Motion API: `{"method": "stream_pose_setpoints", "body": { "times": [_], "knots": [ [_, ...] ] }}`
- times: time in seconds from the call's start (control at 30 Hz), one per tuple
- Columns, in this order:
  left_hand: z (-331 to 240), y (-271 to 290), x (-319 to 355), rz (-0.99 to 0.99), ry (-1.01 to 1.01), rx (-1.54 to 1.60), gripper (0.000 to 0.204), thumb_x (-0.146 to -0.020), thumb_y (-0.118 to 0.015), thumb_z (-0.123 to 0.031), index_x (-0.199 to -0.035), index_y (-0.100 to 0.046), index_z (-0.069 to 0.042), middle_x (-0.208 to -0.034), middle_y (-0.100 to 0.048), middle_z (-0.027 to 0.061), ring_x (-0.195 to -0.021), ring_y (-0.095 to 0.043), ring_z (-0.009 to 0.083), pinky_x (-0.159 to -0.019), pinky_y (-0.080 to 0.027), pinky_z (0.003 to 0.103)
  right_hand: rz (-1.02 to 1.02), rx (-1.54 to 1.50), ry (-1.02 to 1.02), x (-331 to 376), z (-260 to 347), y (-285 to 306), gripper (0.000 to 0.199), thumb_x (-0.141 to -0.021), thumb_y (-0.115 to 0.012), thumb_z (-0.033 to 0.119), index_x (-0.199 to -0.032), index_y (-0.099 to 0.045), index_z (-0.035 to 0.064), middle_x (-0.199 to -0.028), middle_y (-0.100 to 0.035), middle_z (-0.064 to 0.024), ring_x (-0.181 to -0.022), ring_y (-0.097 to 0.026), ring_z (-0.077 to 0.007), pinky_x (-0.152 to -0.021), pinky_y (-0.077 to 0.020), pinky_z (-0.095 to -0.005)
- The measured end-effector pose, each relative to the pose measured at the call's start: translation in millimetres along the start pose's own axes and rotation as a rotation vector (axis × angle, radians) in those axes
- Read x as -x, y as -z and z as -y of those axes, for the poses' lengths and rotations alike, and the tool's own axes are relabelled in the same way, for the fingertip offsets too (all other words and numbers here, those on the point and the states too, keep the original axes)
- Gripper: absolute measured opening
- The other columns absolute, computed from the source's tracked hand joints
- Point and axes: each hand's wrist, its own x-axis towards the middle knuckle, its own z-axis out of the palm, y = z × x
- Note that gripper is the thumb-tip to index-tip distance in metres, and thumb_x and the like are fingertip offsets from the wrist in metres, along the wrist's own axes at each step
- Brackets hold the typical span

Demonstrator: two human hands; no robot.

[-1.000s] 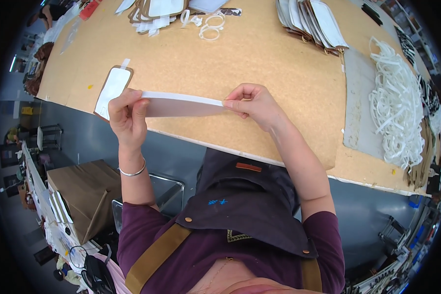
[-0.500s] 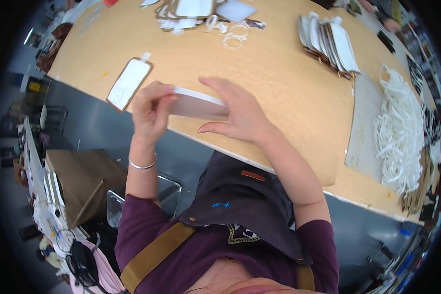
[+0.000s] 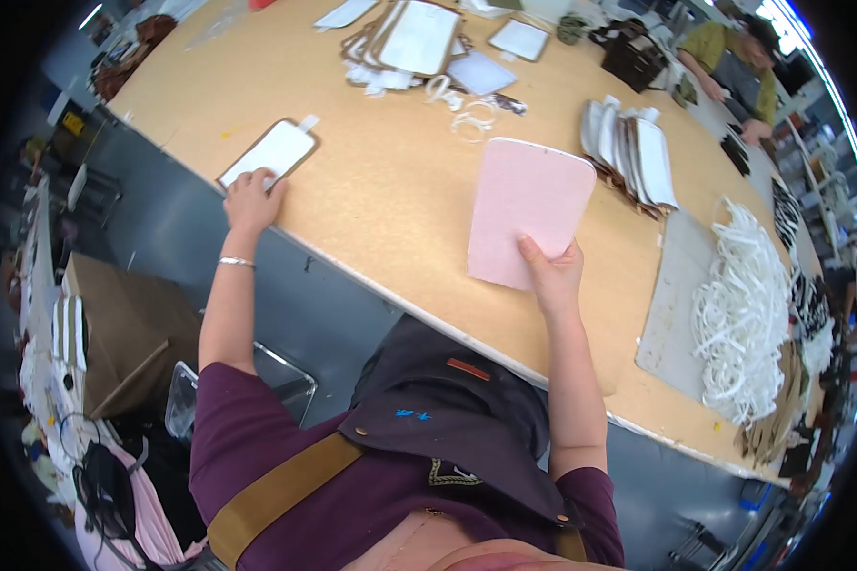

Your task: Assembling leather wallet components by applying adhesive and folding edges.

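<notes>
A flat pink panel [image 3: 531,202] with rounded far corners and a white edge is held up over the table by my right hand [image 3: 556,268]. Its thumb presses the near part of the pink face, and the fingers are hidden behind. My left hand [image 3: 251,202] lies at the near edge of a white panel [image 3: 278,149] on the table at the left. The fingers touch that panel's surface, with the thumb spread apart from them. The white panel has a dark border and a small white tab at its far end.
On the wooden table [image 3: 381,181], white panels [image 3: 417,36] are piled at the back and a row of similar brown-edged pieces [image 3: 628,152] leans at the right. A heap of white cord [image 3: 743,314] lies beside a grey sheet [image 3: 678,300]. A co-worker [image 3: 738,71] bends over the far right side.
The left hand has let go of the pink panel and moved to the white panel. My right hand has taken the pink panel to the right and turned its face into view.
</notes>
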Motion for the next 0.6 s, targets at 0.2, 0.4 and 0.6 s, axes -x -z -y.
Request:
{"method": "stream_pose_setpoints", "body": {
  "times": [0.2, 0.4, 0.6],
  "knots": [
    [-104, 24, 69, 0.317, -0.59, 0.466, 0.027, -0.076, -0.065, -0.03, -0.092, -0.065, -0.008, -0.093, -0.062, 0.0129, -0.093, -0.057, 0.0301, -0.081, -0.043, 0.044, -0.188, -0.245, -0.103, 24, 11, 48, 0.033, -0.08, -0.068, 0.009, -0.109, -0.055, 0.0004, -0.105, -0.062, -0.0084, -0.094, -0.058, -0.0145, -0.084, -0.0468, -0.0286],
    [-236, 26, 180, 0.34, -1.113, 0.677, 0.04, -0.073, -0.069, -0.025, -0.108, -0.058, -0.01, -0.111, -0.053, 0.0062, -0.102, -0.047, 0.0254, -0.085, -0.038, 0.038, -0.351, -0.355, -0.088, 68, 21, 97, 0.037, -0.086, -0.061, 0.017, -0.118, -0.049, 0.0027, -0.111, -0.059, -0.0071, -0.099, -0.058, -0.0188, -0.088, -0.0469, -0.0341],
    [-244, 22, 198, 0.324, -1.159, 0.749, 0.048, -0.075, -0.067, -0.026, -0.117, -0.053, -0.008, -0.112, -0.05, 0.0078, -0.099, -0.047, 0.0264, -0.085, -0.037, 0.037, -0.421, -0.386, -0.143, 126, 27, 120, 0.04, -0.088, -0.058, 0.017, -0.123, -0.046, 0.0028, -0.116, -0.057, -0.0084, -0.103, -0.057, -0.02, -0.089, -0.0464, -0.0356]
  ]
}}
